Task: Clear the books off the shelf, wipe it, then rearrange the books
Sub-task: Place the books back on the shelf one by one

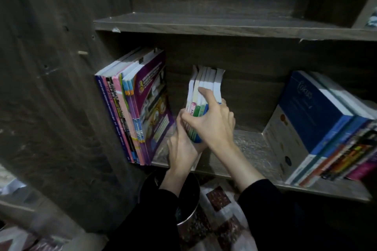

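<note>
1. The person is holding a small bundle of books [206, 85] in the middle of the shelf [251, 149], between two other groups and touching neither.
2. The bundle is standing upright: its long axis is running up and down, the coloured spines are facing out toward the person, and the white page edges are pointing up.
3. The right hand [212, 124] is gripping the bundle from above, with the fingers curled over the spines and page tops.
4. The left hand [183, 144] is gripping the bundle's lower left side, with the fingers wrapping round it.
5. The tall books [132, 108] on the left are leaning against the bookcase side, spines out.
6. The blue books [316, 124] on the right are tilting rightward.
7. A metal bin [187, 206] is sitting below on a patterned rug [220, 210].
</note>
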